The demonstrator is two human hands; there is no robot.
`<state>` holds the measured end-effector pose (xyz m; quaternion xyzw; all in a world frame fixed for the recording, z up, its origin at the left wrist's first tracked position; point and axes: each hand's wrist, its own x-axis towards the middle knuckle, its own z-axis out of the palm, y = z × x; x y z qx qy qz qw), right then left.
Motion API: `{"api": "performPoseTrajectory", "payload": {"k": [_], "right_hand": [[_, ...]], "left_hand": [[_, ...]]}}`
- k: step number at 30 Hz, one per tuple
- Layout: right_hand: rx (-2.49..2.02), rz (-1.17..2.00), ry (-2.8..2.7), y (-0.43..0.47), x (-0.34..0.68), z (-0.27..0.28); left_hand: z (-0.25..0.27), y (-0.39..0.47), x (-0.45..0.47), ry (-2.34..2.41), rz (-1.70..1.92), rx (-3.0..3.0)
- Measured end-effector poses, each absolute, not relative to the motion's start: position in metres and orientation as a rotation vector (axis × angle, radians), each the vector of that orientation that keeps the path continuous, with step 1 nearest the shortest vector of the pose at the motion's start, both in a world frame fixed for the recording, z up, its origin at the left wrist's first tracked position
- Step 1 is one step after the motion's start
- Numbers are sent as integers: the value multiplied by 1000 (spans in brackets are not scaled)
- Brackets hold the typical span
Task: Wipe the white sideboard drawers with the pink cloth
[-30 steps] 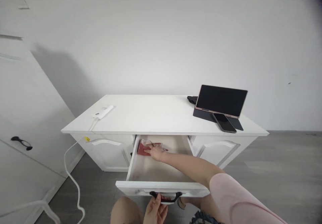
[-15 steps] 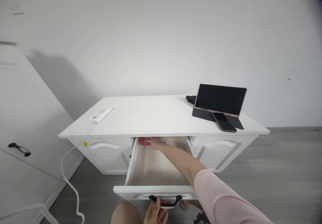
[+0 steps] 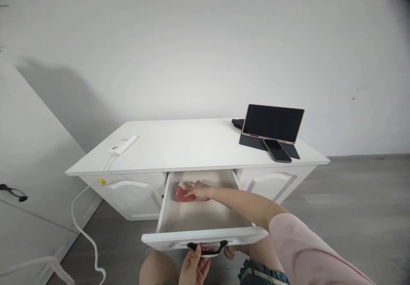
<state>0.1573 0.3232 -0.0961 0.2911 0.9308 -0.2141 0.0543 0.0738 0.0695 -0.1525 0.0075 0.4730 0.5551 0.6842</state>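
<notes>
A white drawer (image 3: pixel 150 239) is pulled out from the middle of the white desk. Inside it, my right hand (image 3: pixel 199 190) presses on a red and white cloth (image 3: pixel 183 194), fingers over its top, against the drawer floor. Part of the cloth is hidden under the hand. At the drawer front, my left hand (image 3: pixel 194 264) grips the black handle (image 3: pixel 221 247) with the thumb on the outside and fingers curled beneath.
On the desk top (image 3: pixel 179 142), a tablet (image 3: pixel 272 123) stands on a dark stand, with a phone (image 3: pixel 277 151) leaning at its front and a black item (image 3: pixel 237 123) behind. At left lies a white power strip (image 3: pixel 123 145), its cable (image 3: pixel 83 229) hanging to the floor.
My right hand has drawn the cloth from the back of the drawer toward the front, and more of it shows. My left hand stays on the handle. The view has shifted slightly.
</notes>
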Motion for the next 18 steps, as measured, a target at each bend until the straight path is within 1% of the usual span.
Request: {"api": "performPoseTrajectory", "payload": {"k": [2, 4, 11, 14, 18], "right_hand": [[700, -641, 2793, 306, 164, -99], [614, -669, 2763, 289, 171, -102], [525, -844, 2737, 255, 201, -110], [584, -805, 2743, 257, 214, -112], [870, -729, 2763, 279, 229, -108]], "left_hand": [[-152, 69, 73, 1044, 1252, 25], [-153, 69, 72, 1023, 1254, 25], [-146, 70, 66, 916, 1194, -2], [-141, 71, 64, 908, 1205, -21], [-138, 74, 63, 964, 1184, -37]]}}
